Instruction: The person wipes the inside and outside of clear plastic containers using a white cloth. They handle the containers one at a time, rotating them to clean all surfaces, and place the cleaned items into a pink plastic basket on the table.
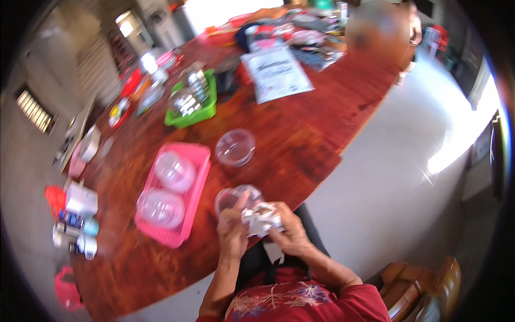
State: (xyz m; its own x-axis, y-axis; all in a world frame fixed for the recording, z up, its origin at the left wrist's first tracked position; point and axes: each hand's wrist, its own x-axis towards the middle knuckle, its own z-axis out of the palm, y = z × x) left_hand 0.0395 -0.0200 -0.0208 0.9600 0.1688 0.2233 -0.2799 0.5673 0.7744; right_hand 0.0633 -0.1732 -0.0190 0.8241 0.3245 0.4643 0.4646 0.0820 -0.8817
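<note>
My left hand (232, 231) is closed around the near side of a clear, round plastic bowl (224, 199), one finger raised along it. Crumpled white tissue (261, 219) is bunched between my hands, against the bowl. My right hand (289, 231) has its fingers closed on that tissue, and a loose white piece (274, 252) hangs below. Just beyond stands another clear round bowl (235, 147) on the table. To its left, a pink plastic basket (199, 161) carries two rounded clear containers (161, 208). Blur hides the exact finger contact.
The reddish-brown wooden table (279, 134) has its edge close to my body. Farther back are a green basket (190, 118) of clear items, a white printed packet (279, 75) and piled bags. Bottles and a white box (81, 199) line the left. Another person (414, 27) is at the far right.
</note>
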